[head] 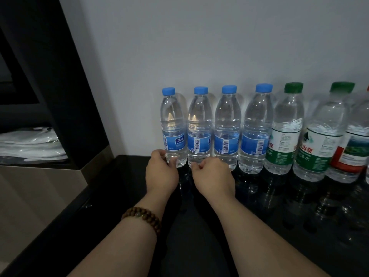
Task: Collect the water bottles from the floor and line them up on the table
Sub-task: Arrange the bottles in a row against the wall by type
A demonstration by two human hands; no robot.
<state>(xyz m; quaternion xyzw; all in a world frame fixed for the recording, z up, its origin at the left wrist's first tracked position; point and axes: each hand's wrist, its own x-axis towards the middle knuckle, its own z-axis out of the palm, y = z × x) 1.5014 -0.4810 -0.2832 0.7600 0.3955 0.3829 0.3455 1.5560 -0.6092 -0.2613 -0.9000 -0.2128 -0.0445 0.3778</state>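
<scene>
Row of upright water bottles along the back edge of a glossy black bench point(123, 196), against a pale wall point(179, 47), bottles standing just beside one another, some touching. From the left: four clear bottles with blue caps and blue labels, namely first blue-capped bottle point(173, 128), second blue-capped bottle point(199, 129), third blue-capped bottle point(227, 128) and fourth blue-capped bottle point(257, 128); then two green-capped bottles, the nearer point(286, 128) and the farther point(323, 132); then a red-labelled bottle point(357, 148), cut off by the right edge. Left hand point(161, 170) at the base of the first blue-capped bottle, fingers curled loosely around its lower left side, fingertips touching the plastic. Right hand point(212, 174) low in front of the second and third blue-capped bottles, fingers curled inward and half closed, knuckles close to the bottle bases; actual contact or grip not discernible. Both hands side by side, apart from each other, forearms stretched across the bench. Beaded wooden bracelet point(142, 216) on the left wrist. Blue labels with barcodes and white Chinese script too small to read. Green-and-white labels with red characters, legible in part as "山泉", and white characters below, including "水". Print on the red label illegible. Faint reflections of the bottles in the bench surface. Dark cabinet frame point(65, 86) at left, with folded white material point(30, 144) on its shelf.
</scene>
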